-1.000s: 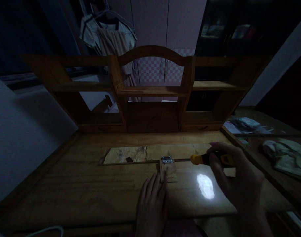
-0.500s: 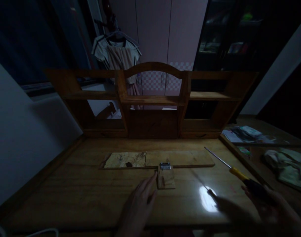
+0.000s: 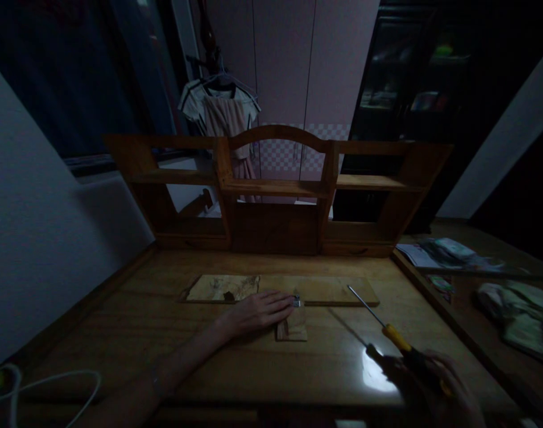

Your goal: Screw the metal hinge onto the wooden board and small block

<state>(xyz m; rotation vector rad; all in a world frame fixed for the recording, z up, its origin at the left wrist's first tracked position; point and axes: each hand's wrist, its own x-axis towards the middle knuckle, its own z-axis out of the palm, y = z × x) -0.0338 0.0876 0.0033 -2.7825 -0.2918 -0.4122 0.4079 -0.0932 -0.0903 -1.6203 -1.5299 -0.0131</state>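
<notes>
A long, thin wooden board [image 3: 329, 289] lies across the desk, its left part rough and stained. Against its near edge sits a small wooden block [image 3: 294, 327], with a metal hinge [image 3: 297, 301] where the two meet. My left hand [image 3: 259, 310] lies flat, fingers stretched out together, its fingertips on the hinge and partly covering it. At the right, my right hand [image 3: 452, 383] is closed around a screwdriver [image 3: 396, 337] with a yellow and black handle. The screwdriver's tip points up and left, apart from the hinge.
The wooden desk [image 3: 132, 333] carries a shelf unit [image 3: 271, 189] along its back. A white cable [image 3: 57, 374] loops at the lower left. On the right, beyond the desk's raised edge, are papers [image 3: 416, 254] and a crumpled pale cloth [image 3: 527, 315].
My left hand has moved from beside the block up onto the hinge. The screwdriver in my right hand has come left and lower. The view has shifted slightly.
</notes>
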